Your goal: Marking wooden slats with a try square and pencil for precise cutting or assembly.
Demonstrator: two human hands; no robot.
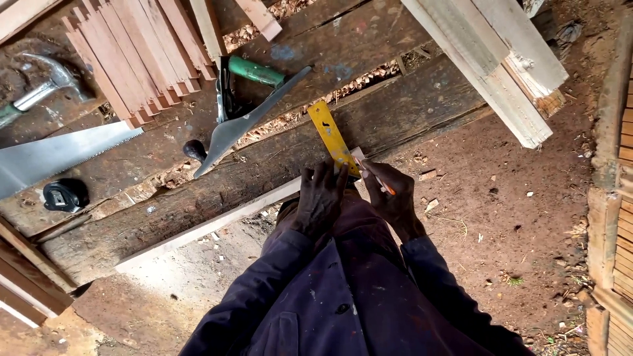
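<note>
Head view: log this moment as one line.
left hand: pressing yellow square onto pale wood strip | right hand: holding pencil at square's edge | nearby: handsaw, hammer

Left hand (321, 198) on yellow square (333, 137), right hand (392, 194) with pencil (377, 178)
</note>
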